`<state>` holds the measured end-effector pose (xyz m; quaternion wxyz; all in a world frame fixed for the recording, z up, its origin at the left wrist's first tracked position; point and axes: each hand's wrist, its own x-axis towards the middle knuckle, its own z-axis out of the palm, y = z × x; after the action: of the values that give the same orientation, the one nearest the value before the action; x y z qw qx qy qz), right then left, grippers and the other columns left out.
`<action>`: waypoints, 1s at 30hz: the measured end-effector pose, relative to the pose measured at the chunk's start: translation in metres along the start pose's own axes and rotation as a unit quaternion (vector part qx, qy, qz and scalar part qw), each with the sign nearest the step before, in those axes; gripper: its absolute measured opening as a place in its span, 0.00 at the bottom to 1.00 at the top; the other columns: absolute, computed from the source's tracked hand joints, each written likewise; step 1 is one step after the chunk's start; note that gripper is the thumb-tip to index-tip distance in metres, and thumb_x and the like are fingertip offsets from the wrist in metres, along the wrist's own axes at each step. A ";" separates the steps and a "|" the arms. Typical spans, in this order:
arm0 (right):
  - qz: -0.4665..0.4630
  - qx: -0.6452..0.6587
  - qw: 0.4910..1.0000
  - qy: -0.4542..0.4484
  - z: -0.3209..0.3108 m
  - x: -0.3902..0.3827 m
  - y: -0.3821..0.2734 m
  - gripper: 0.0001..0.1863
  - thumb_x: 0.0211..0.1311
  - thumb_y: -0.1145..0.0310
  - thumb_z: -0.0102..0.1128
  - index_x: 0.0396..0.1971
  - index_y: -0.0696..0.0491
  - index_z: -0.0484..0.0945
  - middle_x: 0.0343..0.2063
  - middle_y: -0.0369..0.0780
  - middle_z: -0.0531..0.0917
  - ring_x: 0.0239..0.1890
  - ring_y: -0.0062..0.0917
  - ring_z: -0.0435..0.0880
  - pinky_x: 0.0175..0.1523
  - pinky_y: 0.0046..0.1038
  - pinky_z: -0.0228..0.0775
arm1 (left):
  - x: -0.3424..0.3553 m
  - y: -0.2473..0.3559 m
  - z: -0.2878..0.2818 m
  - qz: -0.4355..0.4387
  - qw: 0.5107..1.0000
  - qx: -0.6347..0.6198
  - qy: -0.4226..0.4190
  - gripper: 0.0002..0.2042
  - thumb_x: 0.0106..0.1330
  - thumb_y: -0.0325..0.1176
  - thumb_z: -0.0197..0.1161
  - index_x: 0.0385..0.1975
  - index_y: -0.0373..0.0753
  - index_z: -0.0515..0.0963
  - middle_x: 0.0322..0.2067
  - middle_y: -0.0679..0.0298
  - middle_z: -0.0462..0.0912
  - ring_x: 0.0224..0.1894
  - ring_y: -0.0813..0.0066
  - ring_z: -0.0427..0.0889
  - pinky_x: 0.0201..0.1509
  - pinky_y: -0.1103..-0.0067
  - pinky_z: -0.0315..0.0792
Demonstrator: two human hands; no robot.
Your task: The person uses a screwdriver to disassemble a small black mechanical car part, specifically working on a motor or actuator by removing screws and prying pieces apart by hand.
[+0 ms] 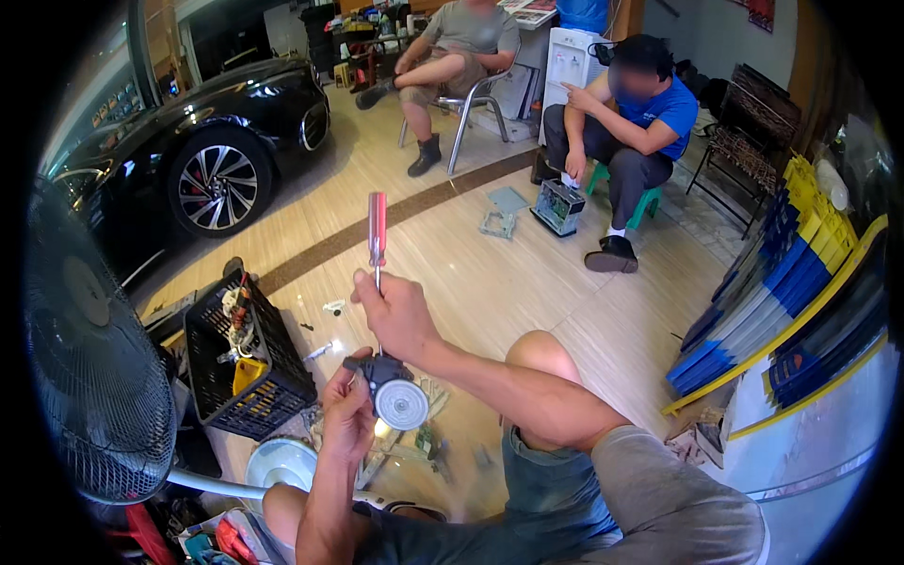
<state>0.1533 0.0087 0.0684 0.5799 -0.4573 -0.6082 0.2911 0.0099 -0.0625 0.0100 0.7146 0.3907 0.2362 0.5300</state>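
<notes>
My left hand (347, 414) grips a small black mechanical part with a round grey disc (402, 405) on its front. Closed around the thin metal shaft of a screwdriver (378, 226) are the fingers of my right hand (403, 318). The screwdriver stands nearly upright, its red and clear handle above my hand. Its shaft runs down to the top of the black part; the tip itself is hidden. Below my hands, loose pieces and a small green circuit board (427, 440) lie on the floor.
A black plastic basket (254, 377) of tools and a fan (94, 339) stand at left, behind them a black car (217, 141). One person (650, 122) sits on a green stool by an opened device (558, 207); another (466, 56) sits on a chair. Blue-yellow panels (763, 282) lean at right.
</notes>
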 end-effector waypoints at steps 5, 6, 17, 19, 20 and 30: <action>0.068 0.060 0.994 0.060 0.005 0.012 0.001 0.26 0.72 0.55 0.46 0.27 0.62 0.80 0.11 0.41 0.74 0.16 0.25 0.75 0.25 0.31 0.65 | 0.015 -0.006 -0.006 0.017 0.998 0.007 0.062 0.22 0.70 0.47 0.56 0.49 0.32 0.72 0.45 0.55 0.82 0.40 0.65 0.85 0.46 0.69 0.80; 0.076 0.064 0.992 0.082 0.002 0.014 0.003 0.25 0.72 0.56 0.45 0.26 0.63 0.80 0.12 0.47 0.75 0.18 0.33 0.79 0.28 0.36 0.67 | 0.019 -0.006 0.002 0.013 0.998 0.003 0.056 0.22 0.70 0.47 0.56 0.49 0.32 0.72 0.45 0.55 0.82 0.40 0.65 0.85 0.46 0.69 0.80; 0.041 0.007 0.994 0.102 0.001 0.018 0.002 0.24 0.73 0.54 0.48 0.29 0.61 0.80 0.09 0.33 0.69 0.14 0.14 0.68 0.21 0.25 0.60 | 0.045 -0.003 0.011 -0.055 0.996 -0.021 0.067 0.26 0.73 0.55 0.45 0.39 0.33 0.75 0.29 0.57 0.81 0.29 0.67 0.84 0.32 0.71 0.81; 0.046 0.006 0.995 0.087 0.005 0.015 0.001 0.24 0.73 0.54 0.49 0.29 0.61 0.80 0.09 0.34 0.69 0.14 0.14 0.68 0.21 0.25 0.60 | 0.047 -0.008 0.009 -0.057 0.994 -0.003 0.090 0.27 0.73 0.57 0.44 0.37 0.35 0.75 0.28 0.59 0.81 0.28 0.68 0.83 0.31 0.72 0.79; 0.045 0.002 0.996 0.072 0.006 0.012 0.000 0.25 0.72 0.53 0.49 0.29 0.61 0.80 0.09 0.34 0.70 0.14 0.14 0.68 0.22 0.25 0.60 | 0.048 -0.010 0.009 -0.059 0.992 0.018 0.112 0.27 0.73 0.58 0.43 0.36 0.37 0.75 0.27 0.60 0.82 0.26 0.70 0.82 0.30 0.74 0.77; 0.084 0.045 0.995 0.012 0.010 0.007 0.001 0.27 0.72 0.50 0.48 0.29 0.61 0.80 0.11 0.34 0.72 0.16 0.14 0.70 0.22 0.24 0.62 | 0.041 -0.007 0.007 -0.041 0.966 0.185 0.177 0.29 0.73 0.60 0.38 0.36 0.36 0.74 0.27 0.61 0.80 0.25 0.72 0.81 0.27 0.76 0.76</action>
<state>0.1447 0.0172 0.0693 0.5809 -0.4836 -0.5467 0.3601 0.0326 -0.0266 0.0119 0.5982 0.4059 0.4686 0.5078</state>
